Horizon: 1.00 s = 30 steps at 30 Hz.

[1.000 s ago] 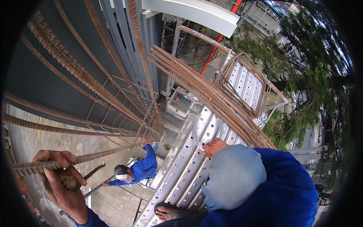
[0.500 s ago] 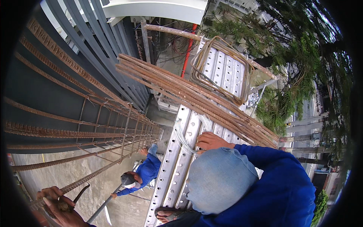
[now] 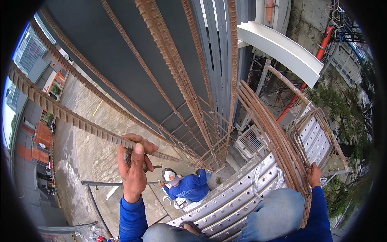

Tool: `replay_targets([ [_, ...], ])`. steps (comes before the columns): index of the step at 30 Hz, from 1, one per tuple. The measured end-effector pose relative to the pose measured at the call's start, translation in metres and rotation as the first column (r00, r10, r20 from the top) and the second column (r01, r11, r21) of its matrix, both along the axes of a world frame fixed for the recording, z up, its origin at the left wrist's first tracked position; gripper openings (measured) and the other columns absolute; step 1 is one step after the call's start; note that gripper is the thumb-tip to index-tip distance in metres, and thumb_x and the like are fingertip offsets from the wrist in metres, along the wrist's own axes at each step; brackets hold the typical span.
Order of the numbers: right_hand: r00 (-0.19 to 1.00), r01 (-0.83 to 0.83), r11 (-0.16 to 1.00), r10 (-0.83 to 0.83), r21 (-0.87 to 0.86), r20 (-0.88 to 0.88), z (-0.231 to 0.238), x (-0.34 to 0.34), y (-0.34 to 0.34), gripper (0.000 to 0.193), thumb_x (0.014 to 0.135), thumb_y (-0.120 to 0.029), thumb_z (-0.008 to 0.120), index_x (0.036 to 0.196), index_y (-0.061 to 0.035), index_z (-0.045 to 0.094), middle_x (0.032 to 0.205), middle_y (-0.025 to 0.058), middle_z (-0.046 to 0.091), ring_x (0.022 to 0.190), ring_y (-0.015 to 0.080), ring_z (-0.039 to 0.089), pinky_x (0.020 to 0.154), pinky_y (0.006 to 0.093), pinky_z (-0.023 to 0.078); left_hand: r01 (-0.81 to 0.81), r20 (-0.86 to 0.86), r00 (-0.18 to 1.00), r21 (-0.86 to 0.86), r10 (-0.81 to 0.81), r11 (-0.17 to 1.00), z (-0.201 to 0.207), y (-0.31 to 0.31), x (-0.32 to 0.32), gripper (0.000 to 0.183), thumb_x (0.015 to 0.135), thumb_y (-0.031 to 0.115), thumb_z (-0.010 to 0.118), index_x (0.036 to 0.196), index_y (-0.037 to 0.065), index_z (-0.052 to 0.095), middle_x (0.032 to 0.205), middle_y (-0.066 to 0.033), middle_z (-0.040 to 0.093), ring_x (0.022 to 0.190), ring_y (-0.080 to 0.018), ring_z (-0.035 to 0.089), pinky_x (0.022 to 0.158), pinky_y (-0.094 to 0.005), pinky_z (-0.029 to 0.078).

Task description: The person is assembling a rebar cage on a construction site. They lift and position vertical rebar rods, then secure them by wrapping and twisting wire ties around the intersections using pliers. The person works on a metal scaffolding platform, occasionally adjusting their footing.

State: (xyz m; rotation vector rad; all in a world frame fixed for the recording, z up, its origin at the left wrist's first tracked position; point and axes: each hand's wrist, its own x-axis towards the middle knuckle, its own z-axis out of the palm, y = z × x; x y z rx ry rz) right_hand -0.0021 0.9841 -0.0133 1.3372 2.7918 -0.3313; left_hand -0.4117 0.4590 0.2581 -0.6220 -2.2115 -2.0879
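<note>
- Head view: the left hand point(image 3: 134, 173), left of centre, has its grip wrapped around a ribbed steel bar point(image 3: 76, 117) slanting from the upper left; a hooked tool point(image 3: 128, 157) sits between the same fingers.
- The right hand point(image 3: 313, 177), lower right, is at the rod bundle point(image 3: 278, 137); cannot tell what its grip closes on.
- Lower centre, a wire coil point(image 3: 254, 179) lies on perforated metal planks point(image 3: 225, 209).
- Below, a co-worker point(image 3: 191, 187) holds a pole point(image 3: 102, 184).

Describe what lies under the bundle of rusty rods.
Silver planks with holes show on both sides of the rods; the strip directly beneath is covered, so it cannot be seen.
</note>
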Motion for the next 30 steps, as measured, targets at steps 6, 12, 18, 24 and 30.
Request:
replay_targets([
  [6,0.969,-0.045,0.899,0.145,0.435,-0.199,0.078,-0.013,0.052,0.032,0.096,-0.026,0.054,0.117,-0.0018,0.051,0.089,0.0250,0.064,0.080,0.0482,0.060,0.069,0.0522,0.045,0.005,-0.264,0.964,0.086,0.018,0.996,0.061,-0.005,-0.003,0.057,0.104,0.027,0.037,0.146,-0.005,0.018,0.113,-0.0249,0.059,0.101,-0.0297,0.066,0.038,-0.0201,0.050],
  [12,0.898,0.157,0.919,0.019,0.362,-0.439,0.158,-0.010,0.141,0.046,0.097,-0.035,0.058,0.120,0.0046,0.056,0.105,0.0207,0.066,0.093,0.0299,0.064,0.078,0.0380,0.048,0.032,-0.286,0.957,-0.050,-0.045,0.998,0.112,-0.014,-0.012,0.058,0.103,0.029,0.039,0.143,-0.008,0.021,0.093,-0.0214,0.058,0.081,-0.0283,0.069,0.035,-0.0194,0.048],
  [18,0.863,0.279,0.940,-0.156,0.196,-0.480,0.278,-0.050,0.093,0.050,0.096,-0.037,0.060,0.121,0.0050,0.057,0.098,0.0119,0.062,0.084,0.0196,0.055,0.080,0.0293,0.045,-0.002,-0.181,0.983,-0.061,-0.009,0.998,0.171,-0.029,0.003,0.049,0.103,0.025,0.044,0.138,-0.006,0.030,0.097,-0.0180,0.053,0.093,-0.0290,0.062,0.033,-0.0185,0.045],
  [24,0.800,0.181,0.980,-0.199,-0.088,-0.566,0.342,-0.024,0.045,0.053,0.095,-0.040,0.061,0.123,0.0052,0.055,0.109,0.0100,0.059,0.096,0.0173,0.054,0.087,0.0306,0.043,-0.111,-0.068,0.992,-0.047,0.108,0.993,0.242,-0.006,0.007,0.041,0.102,0.028,0.047,0.132,-0.001,0.041,0.096,-0.0164,0.056,0.103,-0.0293,0.060,0.033,-0.0189,0.046],
  [30,0.832,0.133,0.853,-0.372,-0.504,-0.410,0.417,-0.014,-0.038,0.050,0.093,-0.034,0.065,0.123,0.0042,0.054,0.108,0.0095,0.057,0.094,0.0150,0.052,0.083,0.0287,0.043,-0.360,-0.018,0.933,-0.087,0.359,0.929,0.254,0.024,0.017,0.024,0.101,0.030,0.052,0.094,0.007,0.050,0.085,-0.0074,0.054,0.081,-0.0142,0.059,0.035,-0.0199,0.042],
])
